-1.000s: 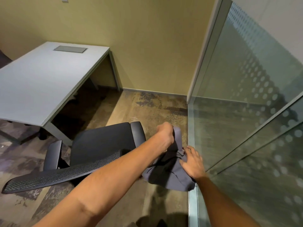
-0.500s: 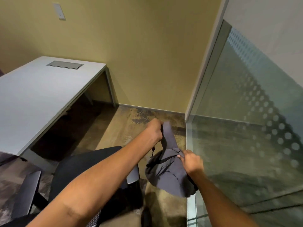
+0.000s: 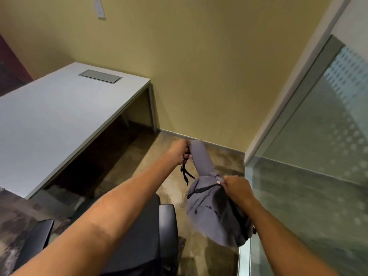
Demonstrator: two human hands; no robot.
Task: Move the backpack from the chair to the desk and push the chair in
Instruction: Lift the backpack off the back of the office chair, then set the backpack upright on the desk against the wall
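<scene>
between chair and glass, backpack in both my hands

off to my left stands the desk [image 3: 59, 116], the biggest thing in view, its pale grey top bare but for a grey cable hatch [image 3: 100, 76] set flush near the far edge. it butts against the yellow wall [image 3: 199, 56], which carries a small white switch plate [image 3: 99, 7] high up. on my right a frosted glass partition [image 3: 318, 176] with a dot pattern runs toward me from a white frame post.

below my left forearm sits the black office chair [image 3: 139, 236], out from under the desk, with one armrest pad [image 3: 168, 222] just beside the bag and another [image 3: 37, 236] at the lower left. the floor [image 3: 165, 156] is mottled brown and grey.

the grey backpack [image 3: 215, 216] hangs in the air between the chair and the glass, clear of the seat and well apart from the desk top. its body droops low while one padded shoulder strap [image 3: 201, 158] is pulled up and away from me. a thin black strap end [image 3: 185, 174] dangles under it.

my left hand [image 3: 179, 152] is closed around the top of that shoulder strap. my right hand [image 3: 237, 188] is clenched on the top of the bag's body, fingers [image 3: 220, 179] curled into the fabric.
</scene>
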